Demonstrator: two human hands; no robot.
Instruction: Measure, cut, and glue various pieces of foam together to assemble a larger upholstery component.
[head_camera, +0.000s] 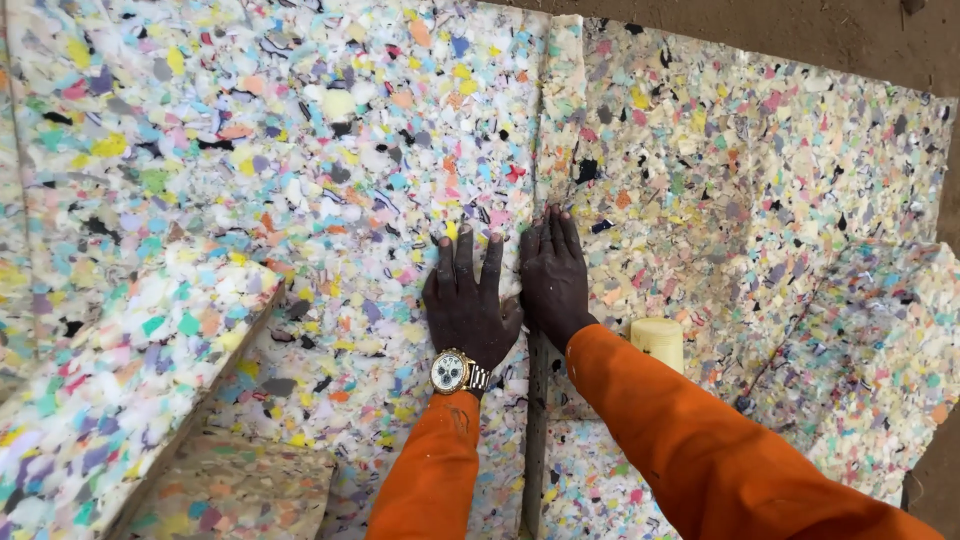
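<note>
We start at the seam (537, 170), the narrow gap that runs from 12 o'clock down to 6 o'clock through the middle of the view, between two sheets of rebonded foam made of multicoloured chips. The left sheet (300, 150) fills the area from 9 to 12 o'clock; the right sheet (760, 170) spreads toward 3 o'clock. Our left hand (468, 305) lies flat on the left sheet just beside the seam, fingers extended and close together, grasping nothing. Our right hand (553, 280) lies flat on the right sheet edge, fingers straight and released, thumb side touching the left hand. We judge that both palms press the two edges down and toward each other, so the edges stay level along the seam. A wristwatch (452, 372) sits on the left wrist, above orange sleeves (690, 440). A pale cylindrical object (658, 340) shows just behind the right forearm at 4 o'clock; we cannot tell what it is. A thicker foam slab (110, 370) lies tilted at 8 o'clock, and bare brown ground (800, 35) shows at 1 o'clock.
</note>
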